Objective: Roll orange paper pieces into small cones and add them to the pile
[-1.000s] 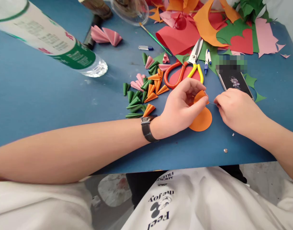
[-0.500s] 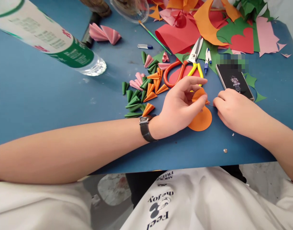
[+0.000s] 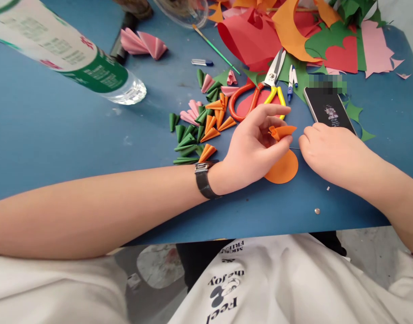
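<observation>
An orange paper roll [image 3: 282, 131] is pinched by the left hand [image 3: 252, 150], with the thumb pressed beneath it and the forefinger stretched over it. The roll is held just off the table [image 3: 58, 135], at 2 o'clock from the middle of that hand and at 10 o'clock from the right hand [image 3: 328, 150].

The right hand is seen from the back, its fingers drawn together and curled down. A thin wire [image 3: 296, 148] runs from its tips towards the left thumb; whether the wire is gripped cannot be told.

The step in hand is judged to be the shaping of the roll into a cone. It would be done well if the narrow end were kept tight under the thumb while the wide end is left loose, and if the overlap were pressed flat so that the paper is not let spring open. Light pressure is advised, since a crease would spoil the curve.

An orange disc [image 3: 283, 170] lies flat at 4 o'clock from the left hand, partly covered by it. Finished cones [image 3: 199, 130] are heaped at 10 o'clock, scissors [image 3: 260, 96] lie at 12 o'clock, and a phone [image 3: 329, 111] lies at 12 o'clock from the right hand.
</observation>
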`<state>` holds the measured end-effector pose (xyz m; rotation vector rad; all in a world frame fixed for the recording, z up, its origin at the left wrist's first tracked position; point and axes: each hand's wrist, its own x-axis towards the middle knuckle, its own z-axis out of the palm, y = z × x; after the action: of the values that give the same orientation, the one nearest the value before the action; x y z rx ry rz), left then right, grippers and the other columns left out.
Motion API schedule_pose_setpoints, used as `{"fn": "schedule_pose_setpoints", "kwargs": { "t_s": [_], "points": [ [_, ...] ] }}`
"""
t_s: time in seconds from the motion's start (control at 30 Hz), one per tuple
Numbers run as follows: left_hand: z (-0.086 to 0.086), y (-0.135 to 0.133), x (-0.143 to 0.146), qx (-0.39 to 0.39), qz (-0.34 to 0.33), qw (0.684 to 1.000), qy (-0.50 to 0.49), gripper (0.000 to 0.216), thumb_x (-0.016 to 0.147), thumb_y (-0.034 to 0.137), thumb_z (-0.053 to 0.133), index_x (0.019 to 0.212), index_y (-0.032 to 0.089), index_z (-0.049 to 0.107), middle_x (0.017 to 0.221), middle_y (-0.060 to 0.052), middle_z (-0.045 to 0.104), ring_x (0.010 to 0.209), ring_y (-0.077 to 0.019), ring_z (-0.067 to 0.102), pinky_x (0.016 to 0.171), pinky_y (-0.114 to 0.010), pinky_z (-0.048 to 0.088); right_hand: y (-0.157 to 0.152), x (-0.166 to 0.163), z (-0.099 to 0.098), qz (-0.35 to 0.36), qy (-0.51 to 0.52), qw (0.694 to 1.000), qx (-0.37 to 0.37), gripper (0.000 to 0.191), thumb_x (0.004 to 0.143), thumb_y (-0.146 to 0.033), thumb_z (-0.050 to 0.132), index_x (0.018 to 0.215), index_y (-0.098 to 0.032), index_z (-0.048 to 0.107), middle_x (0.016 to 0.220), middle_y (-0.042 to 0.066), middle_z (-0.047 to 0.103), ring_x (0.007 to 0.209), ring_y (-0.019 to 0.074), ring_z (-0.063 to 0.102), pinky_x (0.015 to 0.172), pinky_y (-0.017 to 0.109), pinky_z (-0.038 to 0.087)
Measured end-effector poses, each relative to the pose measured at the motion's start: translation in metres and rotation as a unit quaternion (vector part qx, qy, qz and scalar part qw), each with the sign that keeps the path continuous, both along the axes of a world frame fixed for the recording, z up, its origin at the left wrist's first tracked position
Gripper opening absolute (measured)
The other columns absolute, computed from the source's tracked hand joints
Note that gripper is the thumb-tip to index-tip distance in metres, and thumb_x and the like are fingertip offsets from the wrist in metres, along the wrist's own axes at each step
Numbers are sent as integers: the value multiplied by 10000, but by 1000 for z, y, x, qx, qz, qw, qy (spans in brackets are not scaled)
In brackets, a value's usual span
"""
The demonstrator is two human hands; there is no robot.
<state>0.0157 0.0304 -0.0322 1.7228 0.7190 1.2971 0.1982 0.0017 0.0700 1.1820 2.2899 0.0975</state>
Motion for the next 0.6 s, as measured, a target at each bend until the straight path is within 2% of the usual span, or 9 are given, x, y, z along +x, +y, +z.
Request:
{"fn": "schedule_pose_setpoints", "kwargs": {
  "t_s": [0.1, 0.2, 0.27, 0.3, 0.33, 0.4, 0.47, 0.53, 0.6],
  "points": [
    [3, -2, 0, -9, 5, 1000, -10, 329, 946, 124, 731, 1264, 200, 706, 1068, -40, 753, 1011, -131, 766, 898, -237, 678, 5, 7, -5, 30, 13, 999, 14, 303, 1028, 16, 424, 1046, -84, 710, 989, 187, 702, 963, 330, 685, 595, 355, 185],
    [5, -4, 1, -36, 2, 999, -11, 309, 947, 142, 740, 1244, 207, 685, 1093, -46, 753, 1007, -137, 772, 895, -255, 693, 8, 20, -10, 40, 53, 997, 29, 202, 1004, -45, 505, 980, -121, 690, 909, 162, 701, 892, 316, 669, 593, 361, 199],
    [6, -5, 1, -60, -8, 998, -15, 331, 947, 159, 753, 1258, 219, 657, 1091, -39, 748, 925, -127, 773, 853, -265, 701, 10, 31, -11, 16, 138, 990, 20, 122, 962, -91, 565, 912, -168, 646, 812, 101, 671, 749, 261, 607, 585, 356, 246],
    [6, -6, 2, -72, -13, 997, -18, 346, 946, 166, 760, 1267, 223, 645, 1083, -33, 744, 879, -120, 768, 829, -267, 701, 10, 37, -11, 4, 213, 977, 17, 107, 918, -92, 600, 880, -192, 612, 761, 56, 643, 672, 217, 552, 586, 347, 290],
    [7, -6, 2, -83, -16, 996, -22, 361, 942, 171, 770, 1273, 227, 638, 1076, -29, 742, 845, -114, 764, 809, -267, 699, 10, 42, -11, -17, 300, 954, 22, 144, 873, -81, 620, 849, -214, 573, 705, 9, 600, 609, 177, 493, 590, 339, 332],
    [8, -7, 3, -94, -22, 995, -26, 371, 938, 179, 784, 1274, 230, 635, 1045, -20, 738, 815, -114, 761, 774, -266, 692, 10, 48, -10, -65, 462, 884, 29, 219, 793, -63, 640, 789, -244, 517, 638, -40, 541, 558, 141, 451, 572, 326, 371],
    [9, -7, 3, -92, -27, 995, -27, 362, 944, 197, 797, 1266, 233, 636, 1019, -15, 744, 815, -126, 765, 750, -271, 687, 8, 48, -9, -140, 579, 803, -24, 204, 779, -63, 638, 763, -250, 557, 660, -34, 582, 563, 137, 505, 540, 314, 412],
    [11, -8, 3, -86, -32, 995, -28, 365, 939, 216, 819, 1255, 235, 639, 1001, -12, 759, 816, -142, 775, 732, -283, 688, 6, 42, -9, -192, 679, 703, -87, 174, 775, -91, 692, 761, -251, 625, 706, -21, 661, 570, 147, 592, 509, 311, 474],
    [12, -8, 2, -92, -37, 995, -32, 376, 923, 227, 837, 1246, 240, 646, 985, -10, 777, 799, -155, 786, 695, -289, 685, 4, 35, -11, -224, 737, 628, -114, 191, 784, -119, 784, 902, -256, 723, 754, -28, 735, 579, 157, 660, 543, 324, 564]
  ]
}}
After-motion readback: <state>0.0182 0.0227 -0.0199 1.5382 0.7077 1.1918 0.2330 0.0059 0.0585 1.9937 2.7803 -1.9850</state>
